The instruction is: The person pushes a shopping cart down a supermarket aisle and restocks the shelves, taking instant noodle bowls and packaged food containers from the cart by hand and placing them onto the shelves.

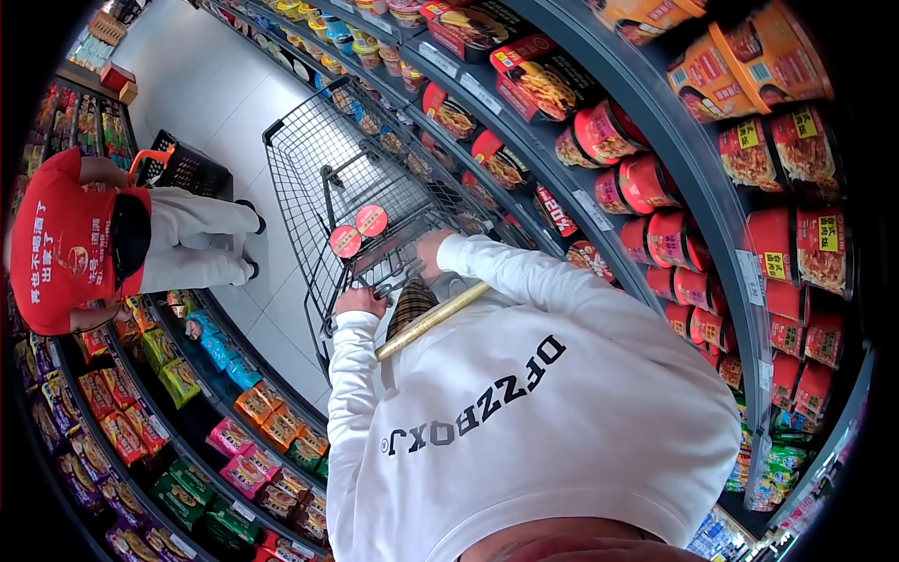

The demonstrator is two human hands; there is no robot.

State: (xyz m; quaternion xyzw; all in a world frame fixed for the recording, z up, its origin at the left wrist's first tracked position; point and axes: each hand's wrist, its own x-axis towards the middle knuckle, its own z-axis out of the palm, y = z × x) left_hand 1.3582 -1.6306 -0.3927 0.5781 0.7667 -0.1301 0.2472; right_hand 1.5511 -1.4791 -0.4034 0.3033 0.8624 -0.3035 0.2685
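Note:
A metal shopping cart stands in the aisle before me, its wire basket showing nothing inside. Two round red stickers sit near its handle end. My left hand is closed around the left part of the cart handle. My right hand rests at the right end of the handle, its fingers curled and partly hidden by the white sleeve. A checked cloth hangs between my hands, and a gold-coloured strip crosses in front of my white shirt.
On the left, a person in a red shirt stands beside a black basket with an orange handle. Shelves of packets curve along the lower left. Shelves of red tubs and boxes line the right.

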